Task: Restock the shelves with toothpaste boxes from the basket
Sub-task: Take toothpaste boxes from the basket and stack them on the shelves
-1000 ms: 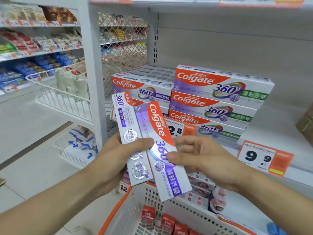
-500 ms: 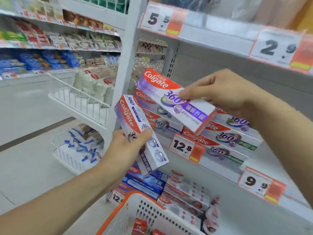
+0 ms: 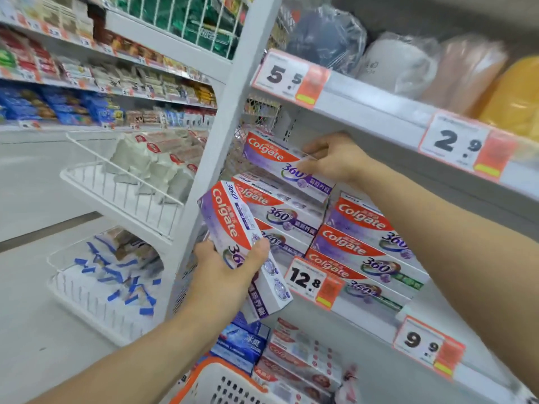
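**Restock run: one box landing, one waiting**

Toothpaste step in progress, placing stage. Right hand (image 3: 335, 163) up at the left-hand stack on the white metal shelf (image 3: 376, 319), fingers (image 3: 313, 147) curled over the far end of a purple-and-red cardboard toothpaste box (image 3: 280, 163), thumb underneath. Box sitting tilted, resting on or just above the top of the stacked toothpaste boxes (image 3: 361, 246), not squared up yet.

Left hand (image 3: 230, 266) lower and nearer, gripping a second toothpaste box (image 3: 245, 246) of the same kind around its middle, thumb across the front face, remaining fingers wrapped behind. Held upright and slanted, just in front of the shelf edge by the white-and-orange 12.8 price tag (image 3: 313, 282).

Next move, probably: slide the top box back flush with the pile, let go, then pass the second one up. Tight gap under the upper shelf (image 3: 379, 112), so worth keeping it flat going in.

White-and-orange plastic basket (image 3: 221, 383) down at the bottom edge, contents not visible.
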Motion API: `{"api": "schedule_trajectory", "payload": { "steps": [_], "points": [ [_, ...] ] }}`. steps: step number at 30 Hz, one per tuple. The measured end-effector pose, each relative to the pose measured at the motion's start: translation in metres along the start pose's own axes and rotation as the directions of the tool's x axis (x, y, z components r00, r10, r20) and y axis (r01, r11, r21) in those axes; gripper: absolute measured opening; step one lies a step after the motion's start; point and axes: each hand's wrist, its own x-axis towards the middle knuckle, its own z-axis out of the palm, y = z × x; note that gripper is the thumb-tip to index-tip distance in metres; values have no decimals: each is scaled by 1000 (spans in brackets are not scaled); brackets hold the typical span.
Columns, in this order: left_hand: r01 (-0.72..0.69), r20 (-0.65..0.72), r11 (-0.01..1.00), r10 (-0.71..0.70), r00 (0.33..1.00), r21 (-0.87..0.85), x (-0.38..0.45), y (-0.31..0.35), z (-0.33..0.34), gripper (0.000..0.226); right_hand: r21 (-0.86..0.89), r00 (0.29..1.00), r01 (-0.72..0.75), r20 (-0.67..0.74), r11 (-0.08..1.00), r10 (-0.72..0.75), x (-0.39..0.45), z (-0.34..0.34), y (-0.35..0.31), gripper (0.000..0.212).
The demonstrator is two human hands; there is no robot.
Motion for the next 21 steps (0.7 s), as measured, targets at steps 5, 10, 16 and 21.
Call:
{"api": "schedule_trajectory", "payload": {
  "steps": [5,10,16,21],
  "points": [
    [-43,-8,997,43,999,60,-6,3,2,63,-253,988,-37,136,967,73,16,0,9,43],
    [-60,-13,994,62,998,89,-7,3,5,52,-240,976,-45,196,970,94,19,1,17,45],
    [-78,-13,996,79,997,47,-7,8,5,61,-181,974,-38,211,983,77,18,1,22,43],
    [-69,-30,996,70,997,54,-7,10,4,40,-137,969,-28,241,990,61,19,0,23,45]
  ]
}}
